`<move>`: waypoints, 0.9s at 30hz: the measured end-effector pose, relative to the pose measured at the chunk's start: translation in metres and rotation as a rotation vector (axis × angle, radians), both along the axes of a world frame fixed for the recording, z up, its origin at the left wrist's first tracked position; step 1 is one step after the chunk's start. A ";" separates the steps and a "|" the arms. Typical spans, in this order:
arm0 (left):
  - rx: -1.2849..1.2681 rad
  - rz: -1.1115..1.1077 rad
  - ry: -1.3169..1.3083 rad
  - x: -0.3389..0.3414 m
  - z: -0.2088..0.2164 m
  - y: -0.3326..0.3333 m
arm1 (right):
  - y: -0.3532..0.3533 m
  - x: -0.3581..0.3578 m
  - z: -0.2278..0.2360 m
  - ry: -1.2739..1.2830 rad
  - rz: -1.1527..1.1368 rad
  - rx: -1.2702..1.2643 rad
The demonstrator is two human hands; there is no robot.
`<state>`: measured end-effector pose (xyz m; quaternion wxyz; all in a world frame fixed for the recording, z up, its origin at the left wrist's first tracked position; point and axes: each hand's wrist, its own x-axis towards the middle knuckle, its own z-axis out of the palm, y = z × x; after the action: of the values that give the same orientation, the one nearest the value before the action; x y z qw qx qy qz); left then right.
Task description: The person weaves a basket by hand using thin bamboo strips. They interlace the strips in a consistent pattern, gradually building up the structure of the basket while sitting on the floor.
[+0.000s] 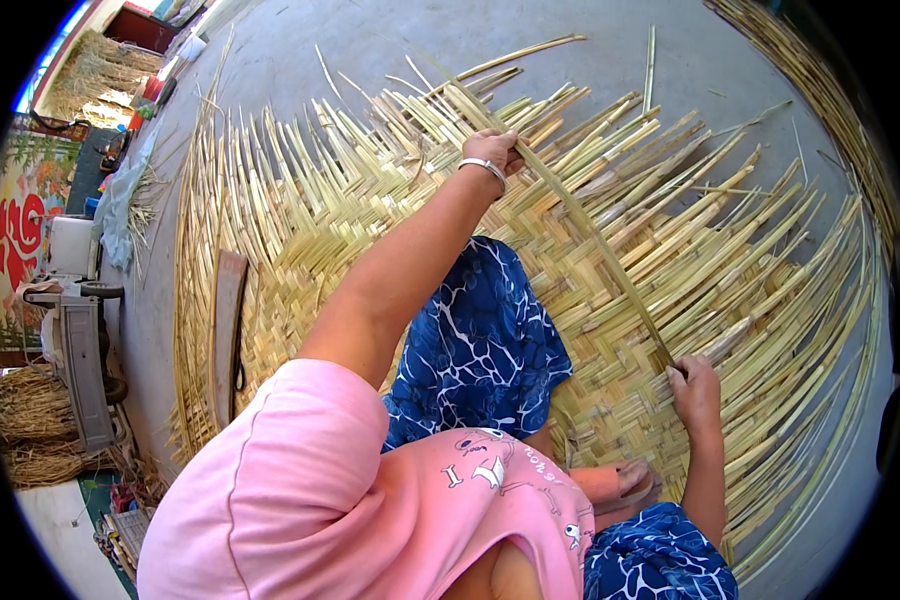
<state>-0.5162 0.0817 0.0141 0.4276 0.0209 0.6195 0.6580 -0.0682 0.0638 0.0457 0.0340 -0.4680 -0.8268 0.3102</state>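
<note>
A large woven reed mat spreads under and around me, with long loose strip ends fanning out along its far and right sides. One long flat reed strip runs slantwise above the weave, from the far middle down to the right. My left hand, a silver bangle on its wrist, is closed around the strip near its far end. Lower right, my right hand pinches the near end between thumb and fingers. Several light strips stick out past my left hand.
A curved wooden bar lies on the mat's left part. Far right, a long bundle of reeds rests on the grey floor. At the left stand a grey cart and straw bundles. My blue-patterned knees rise over the mat.
</note>
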 end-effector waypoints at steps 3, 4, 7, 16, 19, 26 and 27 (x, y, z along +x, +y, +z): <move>-0.007 -0.056 0.015 -0.003 0.010 0.005 | 0.000 -0.001 -0.005 -0.011 -0.013 0.068; 0.020 -0.040 -0.015 0.003 0.011 0.011 | -0.002 0.003 -0.010 -0.021 -0.025 0.087; 0.189 -0.218 -0.044 0.010 0.014 0.028 | -0.006 -0.001 -0.015 -0.008 -0.036 0.197; -0.043 -1.219 0.326 0.194 0.025 0.031 | -0.028 0.006 -0.024 0.233 -0.594 0.067; -0.129 -1.363 0.826 0.213 0.015 0.038 | -0.035 0.011 -0.026 0.361 -0.696 -0.037; -0.233 -1.369 0.705 0.223 0.008 0.065 | -0.044 0.014 -0.026 0.652 -0.788 -0.149; -0.240 -1.331 0.642 0.224 0.010 0.065 | -0.045 0.015 -0.025 0.638 -0.786 -0.166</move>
<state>-0.2925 0.1469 0.0238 0.5330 0.5355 0.6378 0.1495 -0.0534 0.0189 0.0207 0.3614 -0.6268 -0.5094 0.4659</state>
